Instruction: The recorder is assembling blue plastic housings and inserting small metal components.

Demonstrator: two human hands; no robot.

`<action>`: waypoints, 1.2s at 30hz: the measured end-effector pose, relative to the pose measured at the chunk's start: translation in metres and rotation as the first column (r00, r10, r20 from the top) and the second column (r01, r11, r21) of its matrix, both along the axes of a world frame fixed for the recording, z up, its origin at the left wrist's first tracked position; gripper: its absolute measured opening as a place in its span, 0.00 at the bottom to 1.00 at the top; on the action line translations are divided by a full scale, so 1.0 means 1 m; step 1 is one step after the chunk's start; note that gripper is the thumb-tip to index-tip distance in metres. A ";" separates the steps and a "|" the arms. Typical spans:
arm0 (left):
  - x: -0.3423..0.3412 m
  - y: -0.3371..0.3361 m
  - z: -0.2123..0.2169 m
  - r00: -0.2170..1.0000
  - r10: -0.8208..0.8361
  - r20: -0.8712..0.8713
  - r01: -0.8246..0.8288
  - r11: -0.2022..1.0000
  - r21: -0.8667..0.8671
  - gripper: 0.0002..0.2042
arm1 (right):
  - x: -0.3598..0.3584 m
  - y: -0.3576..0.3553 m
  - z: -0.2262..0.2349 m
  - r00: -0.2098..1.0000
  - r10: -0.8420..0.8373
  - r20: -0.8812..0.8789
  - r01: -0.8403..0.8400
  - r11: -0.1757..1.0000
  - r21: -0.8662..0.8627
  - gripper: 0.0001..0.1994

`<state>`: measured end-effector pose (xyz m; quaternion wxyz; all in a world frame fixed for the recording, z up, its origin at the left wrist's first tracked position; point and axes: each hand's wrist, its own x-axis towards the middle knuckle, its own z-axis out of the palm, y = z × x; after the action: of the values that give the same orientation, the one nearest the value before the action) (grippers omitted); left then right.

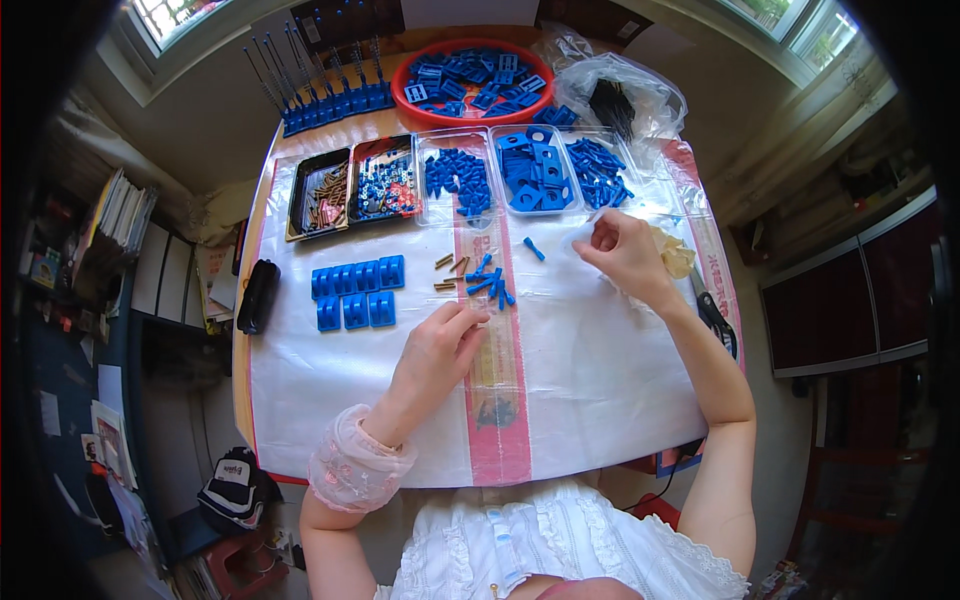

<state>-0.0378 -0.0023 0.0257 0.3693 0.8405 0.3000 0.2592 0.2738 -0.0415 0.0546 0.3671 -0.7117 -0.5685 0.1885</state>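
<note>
My left hand (438,345) rests on the covered table, fingers loosely bent and thumb apart, nothing visible in it. Just beyond its fingertips lie a small pile of blue plastic pegs (492,285) and several brass-coloured pins (446,285). To its left stand two rows of blue rounded blocks (355,293). My right hand (625,255) is raised at the right, thumb and forefinger curled together in a pinch. Whether anything is between them is too small to make out. A single blue peg (534,248) lies to the left of that hand.
At the back stand trays of brass pins (325,200), small mixed parts (385,190), blue pieces (458,180), flat blue parts (540,170) and blue pegs (598,172). Behind are a red basin (400,82) and a blue rack (340,108). A black case (259,297) lies left, scissors (715,320) right.
</note>
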 end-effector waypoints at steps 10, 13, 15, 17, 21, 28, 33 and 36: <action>0.000 0.000 0.001 1.000 -0.001 -0.005 0.001 1.000 -0.006 0.08 | 0.009 0.063 0.029 0.998 -0.055 0.029 0.048 0.979 0.199 0.15; -0.001 0.000 0.000 1.000 0.001 -0.008 -0.001 1.000 -0.009 0.08 | -0.009 0.089 0.028 0.986 -0.071 0.148 0.052 0.990 0.128 0.17; -0.001 0.001 0.000 1.000 0.006 -0.007 -0.006 1.000 -0.013 0.08 | -0.020 0.105 0.021 0.971 -0.114 0.211 0.099 0.992 0.079 0.17; -0.001 0.001 0.000 1.000 0.002 -0.008 -0.002 1.000 -0.001 0.08 | -0.028 0.113 0.018 0.947 -0.148 0.284 0.145 0.989 0.031 0.17; -0.002 0.001 0.001 1.000 0.008 -0.023 -0.008 1.000 0.002 0.08 | -0.031 0.119 0.009 0.944 -0.118 0.309 0.157 0.982 -0.103 0.18; -0.003 0.000 0.003 1.000 0.004 0.004 -0.004 0.999 0.032 0.08 | -0.031 0.123 0.001 0.860 -0.119 0.496 0.123 0.992 0.024 0.16; -0.003 0.000 0.001 1.000 0.007 0.000 -0.007 1.000 0.025 0.08 | -0.036 0.123 0.006 0.894 -0.094 0.439 0.119 0.992 -0.030 0.18; -0.003 0.001 0.001 1.000 0.006 0.002 -0.007 1.000 0.030 0.08 | -0.037 0.121 0.011 0.916 -0.098 0.389 0.150 0.983 -0.108 0.18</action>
<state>-0.0408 -0.0017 0.0264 0.3560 0.8447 0.2984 0.2658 0.2373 0.0797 0.0653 0.2116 -0.7926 -0.5686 0.0609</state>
